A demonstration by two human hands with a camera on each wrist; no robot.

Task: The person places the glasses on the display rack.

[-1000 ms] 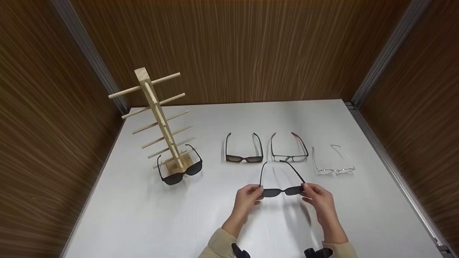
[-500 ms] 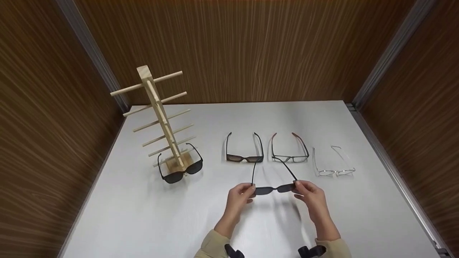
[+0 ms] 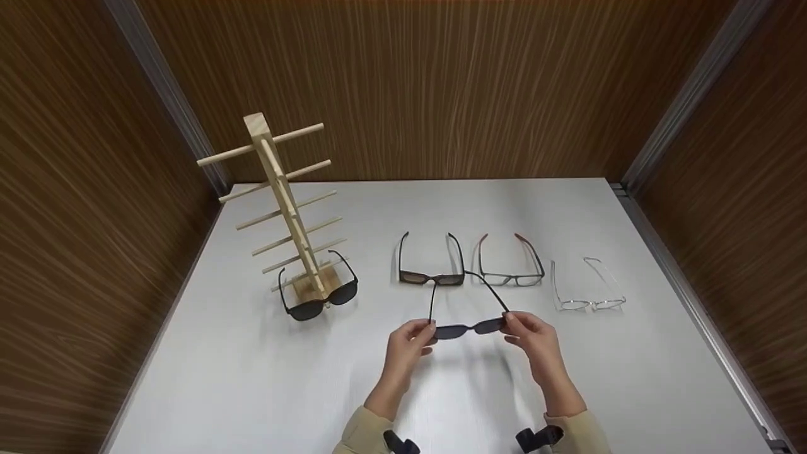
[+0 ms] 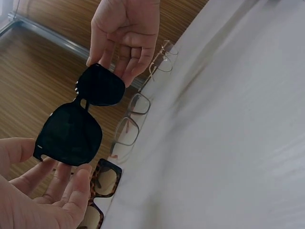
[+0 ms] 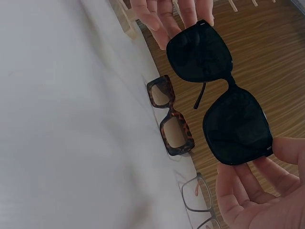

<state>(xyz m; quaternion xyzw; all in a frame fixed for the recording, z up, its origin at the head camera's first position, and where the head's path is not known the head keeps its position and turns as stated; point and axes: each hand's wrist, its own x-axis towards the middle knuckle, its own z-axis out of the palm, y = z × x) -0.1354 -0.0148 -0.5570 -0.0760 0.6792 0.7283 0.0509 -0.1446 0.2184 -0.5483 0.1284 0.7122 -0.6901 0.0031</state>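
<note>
Between my two hands, above the table, are black sunglasses (image 3: 451,331) with dark lenses and temples unfolded away from me. My left hand (image 3: 404,350) pinches the left end of the frame, and my right hand (image 3: 533,343) pinches the right end. In the left wrist view the dark lenses (image 4: 71,133) show large, with thumb and fingers at the outer corners. Nearest beyond them lie tortoiseshell sunglasses (image 3: 431,279) with brown lenses; the tip of one held temple overlaps them in the head view.
A wooden display stand (image 3: 284,195) with several pegs rises at left, other black sunglasses (image 3: 325,302) hanging on its lowest peg. Glasses with red temple tips (image 3: 512,279) and thin clear-looking glasses (image 3: 591,304) lie on the white table (image 3: 252,391). Wood-grain panels (image 3: 429,88) enclose it.
Both hands have carried the black sunglasses leftward and slightly away from me, towards the stand. The sunglasses are now tilted a little more, right end higher. The other glasses stay put.
</note>
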